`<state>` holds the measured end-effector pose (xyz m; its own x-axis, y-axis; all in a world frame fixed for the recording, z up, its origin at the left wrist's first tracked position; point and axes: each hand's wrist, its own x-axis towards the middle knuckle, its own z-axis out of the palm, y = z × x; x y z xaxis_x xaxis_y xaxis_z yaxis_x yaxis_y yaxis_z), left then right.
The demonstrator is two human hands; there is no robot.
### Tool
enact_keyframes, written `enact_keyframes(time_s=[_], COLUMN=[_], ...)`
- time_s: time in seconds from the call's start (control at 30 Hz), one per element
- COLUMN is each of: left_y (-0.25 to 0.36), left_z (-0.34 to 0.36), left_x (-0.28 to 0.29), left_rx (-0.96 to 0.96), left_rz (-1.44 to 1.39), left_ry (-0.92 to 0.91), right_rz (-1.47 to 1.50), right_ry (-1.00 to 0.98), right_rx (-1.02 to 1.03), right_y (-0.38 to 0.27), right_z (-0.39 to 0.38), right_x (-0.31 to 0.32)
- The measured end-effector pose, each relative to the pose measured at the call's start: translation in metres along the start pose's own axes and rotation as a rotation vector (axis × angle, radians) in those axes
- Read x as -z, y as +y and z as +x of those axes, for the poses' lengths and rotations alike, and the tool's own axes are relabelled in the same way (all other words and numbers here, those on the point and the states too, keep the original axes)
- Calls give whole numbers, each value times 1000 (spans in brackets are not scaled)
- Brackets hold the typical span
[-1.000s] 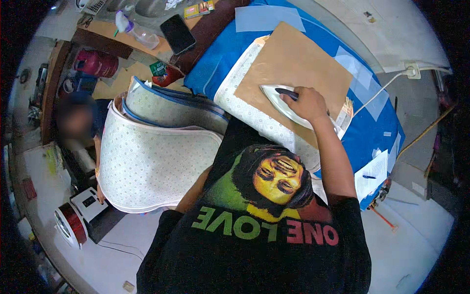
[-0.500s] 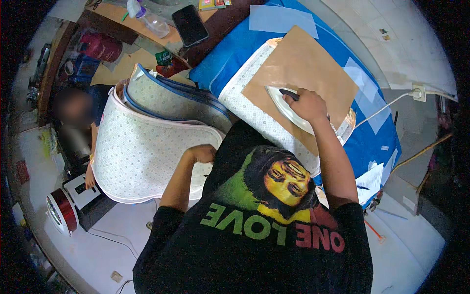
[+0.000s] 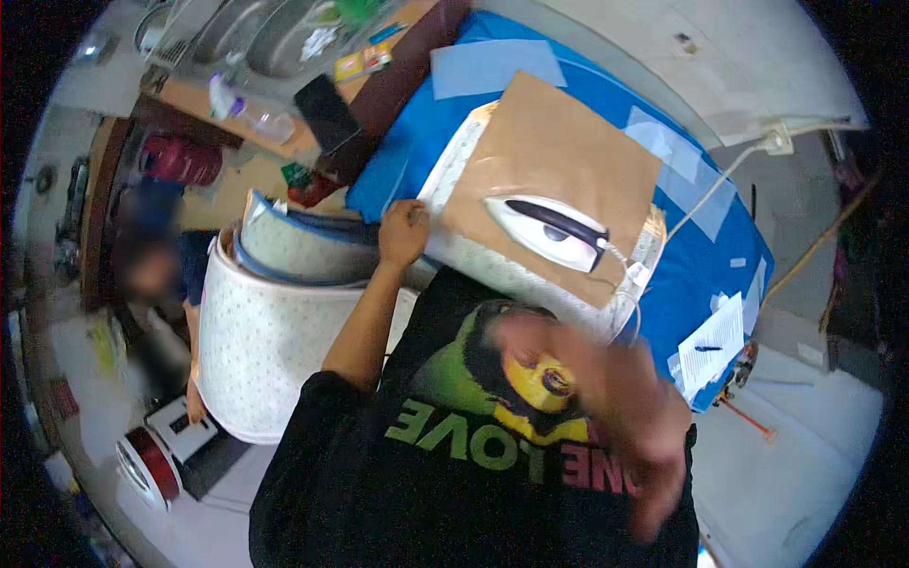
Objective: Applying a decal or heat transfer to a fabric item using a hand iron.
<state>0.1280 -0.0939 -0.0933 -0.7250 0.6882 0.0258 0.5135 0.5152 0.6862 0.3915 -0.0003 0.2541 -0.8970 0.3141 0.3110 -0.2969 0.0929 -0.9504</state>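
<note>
Iron (image 3: 549,232) two o'clock of view centre, on brown sheet (image 3: 559,142), now unheld: right hand (image 3: 625,379) has let go, so pressing seems paused. Nose to ten o'clock; long axis ten-to-four. Left hand (image 3: 404,234), nine o'clock, newly at patterned mat (image 3: 448,177) edge, fingers curled; pinch unclear. Right, five o'clock: too blurred to tell.

At the upper left of the frame, a dark phone (image 3: 327,112) and a clear spray bottle (image 3: 263,118) lie on a wooden counter (image 3: 182,93) near a steel sink (image 3: 230,36). Below sits a pinkish-red cylinder (image 3: 185,159); at right, a pen (image 3: 707,348) rests on white paper (image 3: 717,331), below a wall socket (image 3: 778,140).
</note>
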Motion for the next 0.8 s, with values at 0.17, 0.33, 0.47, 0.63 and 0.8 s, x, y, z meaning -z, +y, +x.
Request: enact_keyframes(time_s=[0.17, 0.33, 0.47, 0.63, 0.8], left_y=[-16, -4, -22, -13, -13], left_z=[3, 19, 24, 31, 29], left_x=[-1, -12, -19, -20, -24], left_rx=[-78, -84, -87, 24, -66], left_rz=[59, 164, 182, 147, 183], left_ry=[-4, -45, -21, -60, 55], right_rz=[565, 418, 291, 155, 17], right_ry=[464, 452, 510, 551, 524], right_rx=[180, 168, 210, 220, -43], right_y=[-104, -92, -45, 12, 87], right_z=[-28, -11, 5, 41, 32], right_x=[-62, -49, -26, 29, 46])
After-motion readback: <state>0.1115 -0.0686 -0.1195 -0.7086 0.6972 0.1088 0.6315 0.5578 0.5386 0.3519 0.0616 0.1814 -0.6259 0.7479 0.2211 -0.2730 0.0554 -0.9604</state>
